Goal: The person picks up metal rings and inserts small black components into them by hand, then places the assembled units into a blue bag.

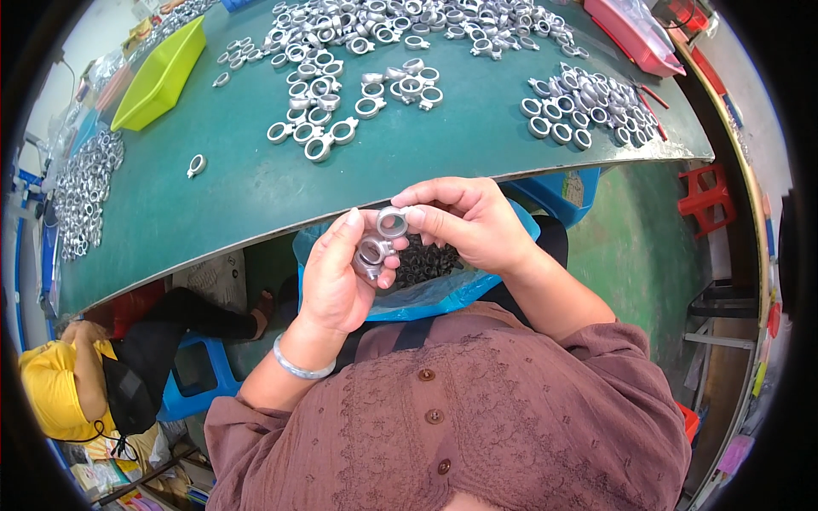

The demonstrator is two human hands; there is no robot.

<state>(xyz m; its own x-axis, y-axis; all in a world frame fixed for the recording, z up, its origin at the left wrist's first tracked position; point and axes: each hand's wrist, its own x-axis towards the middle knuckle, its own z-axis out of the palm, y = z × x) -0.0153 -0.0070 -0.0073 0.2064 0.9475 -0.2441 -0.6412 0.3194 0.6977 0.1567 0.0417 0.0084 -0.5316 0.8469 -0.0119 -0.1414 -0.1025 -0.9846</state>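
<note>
My left hand (331,277) is closed around a few grey metal ring clamps (366,267), which lie against its fingers. Between the fingertips of both hands, one more ring clamp (381,225) is held up with its round opening showing. My right hand (481,226) pinches that clamp at its small side lug with thumb and forefinger. Below both hands sits a blue basin (443,300) at my lap, with many small black parts (430,262) inside. What exactly these parts are is too small to tell.
A green table (247,187) stretches ahead, bearing a large heap of ring clamps (341,25), a right-hand pile (584,106) and a far-left pile (88,192). Lime (162,77) and pink (635,38) trays stand there. Someone in yellow (60,387) sits at left. A red stool (705,200) stands right.
</note>
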